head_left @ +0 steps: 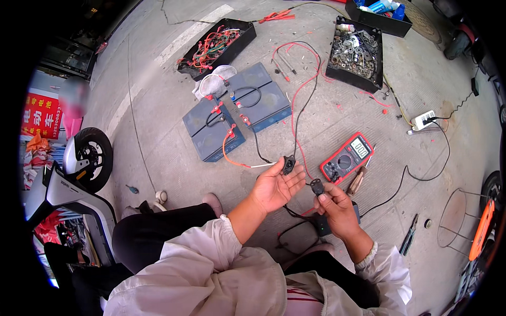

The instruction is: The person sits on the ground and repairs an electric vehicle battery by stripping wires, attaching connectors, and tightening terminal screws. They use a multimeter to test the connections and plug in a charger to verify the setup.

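My left hand is palm up, gripping a black power socket at thumb and forefinger while its other fingers stretch out. Wires run from the socket to several dark batteries joined by short leads. In my right hand a black charger plug is pinched between thumb and fingers. Plug and socket are a short gap apart, facing each other. A dark charger box with a green light lies partly hidden under my right hand. Just beyond it lies a red multimeter, its display lit.
Black trays hold tangled wires, metal parts and bottles. A white power strip is at right, its cable crossing the floor. Screwdrivers, pliers and a wire-framed stool lie right; a scooter stands left.
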### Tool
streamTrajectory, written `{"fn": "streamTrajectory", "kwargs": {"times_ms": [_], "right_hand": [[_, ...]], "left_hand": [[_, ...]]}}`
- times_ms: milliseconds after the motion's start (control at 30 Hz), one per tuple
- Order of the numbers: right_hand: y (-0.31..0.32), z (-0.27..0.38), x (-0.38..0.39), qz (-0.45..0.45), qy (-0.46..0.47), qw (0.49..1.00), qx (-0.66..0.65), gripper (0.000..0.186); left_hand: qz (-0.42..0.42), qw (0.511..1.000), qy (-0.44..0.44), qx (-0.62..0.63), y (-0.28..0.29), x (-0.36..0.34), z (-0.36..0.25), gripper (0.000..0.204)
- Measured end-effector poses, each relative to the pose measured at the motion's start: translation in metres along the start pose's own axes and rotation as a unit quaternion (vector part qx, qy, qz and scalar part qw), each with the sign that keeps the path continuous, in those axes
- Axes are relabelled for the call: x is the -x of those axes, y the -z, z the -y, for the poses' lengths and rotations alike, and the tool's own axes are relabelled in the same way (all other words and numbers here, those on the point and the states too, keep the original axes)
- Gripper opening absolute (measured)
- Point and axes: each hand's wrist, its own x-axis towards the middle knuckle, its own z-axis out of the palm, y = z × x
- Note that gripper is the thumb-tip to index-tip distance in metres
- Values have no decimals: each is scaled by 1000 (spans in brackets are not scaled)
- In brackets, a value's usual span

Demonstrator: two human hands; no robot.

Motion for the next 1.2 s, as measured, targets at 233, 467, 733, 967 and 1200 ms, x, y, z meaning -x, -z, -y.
{"fn": "streamTrajectory", "kwargs": {"times_ms": [233, 467, 733, 967, 1200], "right_hand": [[-6, 3, -6, 33, 31, 999, -26, 28], [-18, 16, -15, -40, -44, 997, 48, 28], [-34, 27, -27, -70, -19, 983, 169, 18], [-31, 22, -29, -83, 5, 973, 214, 22], [-24, 19, -33, -62, 15, 965, 254, 27]], "left_hand": [[-32, 998, -6, -45, -17, -3, 6, 41], [-64, 997, -20, -43, -22, -2, 3, 36], [-52, 992, -24, -112, -19, 0, 8, 31], [-29, 989, -16, -145, -16, 1, 5, 25], [-31, 983, -7, -178, -13, -1, 7, 22]]}}
